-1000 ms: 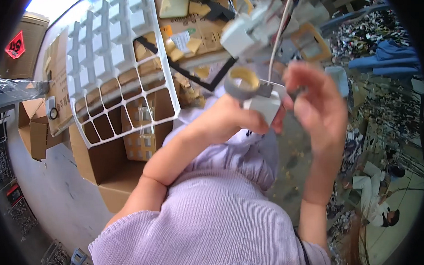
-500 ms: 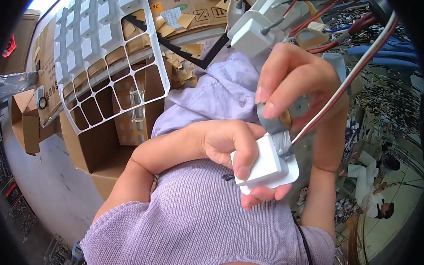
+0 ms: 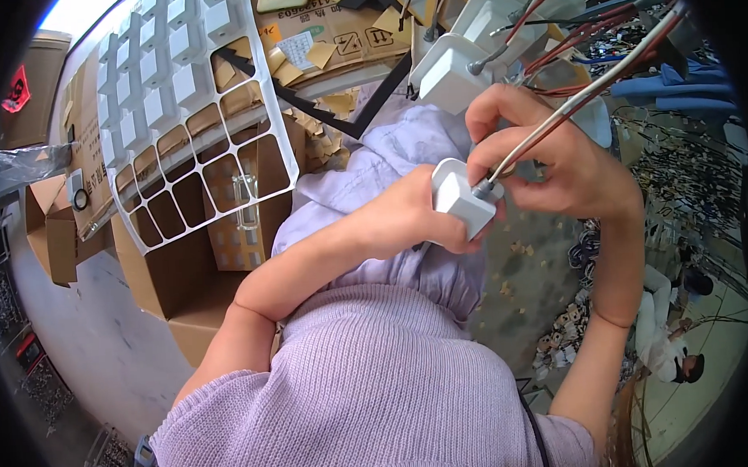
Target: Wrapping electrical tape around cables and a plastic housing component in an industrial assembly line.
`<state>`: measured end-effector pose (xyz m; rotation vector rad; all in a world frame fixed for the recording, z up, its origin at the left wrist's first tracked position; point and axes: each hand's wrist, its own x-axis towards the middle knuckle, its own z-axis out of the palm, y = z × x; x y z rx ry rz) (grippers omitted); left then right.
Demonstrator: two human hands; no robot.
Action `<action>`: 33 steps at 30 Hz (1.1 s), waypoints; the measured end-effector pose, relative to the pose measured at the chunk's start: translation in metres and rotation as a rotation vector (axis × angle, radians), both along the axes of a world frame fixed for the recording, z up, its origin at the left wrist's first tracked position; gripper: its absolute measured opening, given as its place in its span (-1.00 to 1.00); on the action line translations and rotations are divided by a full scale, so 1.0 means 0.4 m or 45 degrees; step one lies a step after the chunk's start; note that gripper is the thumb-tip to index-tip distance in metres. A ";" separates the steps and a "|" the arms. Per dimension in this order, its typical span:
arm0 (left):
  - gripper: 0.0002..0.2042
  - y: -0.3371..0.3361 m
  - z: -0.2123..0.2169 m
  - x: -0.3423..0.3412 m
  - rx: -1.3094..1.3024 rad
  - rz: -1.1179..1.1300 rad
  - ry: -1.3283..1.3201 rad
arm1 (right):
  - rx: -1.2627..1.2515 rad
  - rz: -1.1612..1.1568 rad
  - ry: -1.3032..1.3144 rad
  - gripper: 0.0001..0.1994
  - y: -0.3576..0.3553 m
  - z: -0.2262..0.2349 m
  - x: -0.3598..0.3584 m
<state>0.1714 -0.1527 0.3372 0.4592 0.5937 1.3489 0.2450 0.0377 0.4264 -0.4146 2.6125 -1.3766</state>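
Observation:
A small white adapter block [image 3: 458, 198] is gripped in my left hand [image 3: 407, 219] above my lap. My right hand [image 3: 546, 155] pinches the grey plug end of a pale cable [image 3: 585, 99] where it meets the block's corner; the cable runs up to the top right. Two more white adapter blocks [image 3: 458, 67] with cables attached hang just above my hands.
A white grid tray [image 3: 194, 116], partly filled with white blocks, rests on open cardboard boxes [image 3: 183, 267] at left. Red and dark cables [image 3: 582, 32] cross the upper right. Small parts litter the floor [image 3: 562, 342]. Another person [image 3: 670, 321] crouches at lower right.
The white block has risen from my lap and turned. My right hand has shifted from above it to pinching the cable's plug at the block. The tape ring seen earlier is out of sight.

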 end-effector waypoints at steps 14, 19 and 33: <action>-0.55 0.019 -0.029 -0.010 0.096 0.762 1.219 | 0.335 -0.435 0.022 -0.61 -0.075 0.009 0.093; -0.56 0.025 -0.024 0.011 0.024 0.967 1.678 | 0.022 -0.810 -0.234 -0.61 -0.154 0.012 0.125; -0.42 -0.016 -0.018 0.010 0.263 -0.813 -0.721 | -0.481 0.052 -0.055 -0.21 -0.058 -0.061 0.043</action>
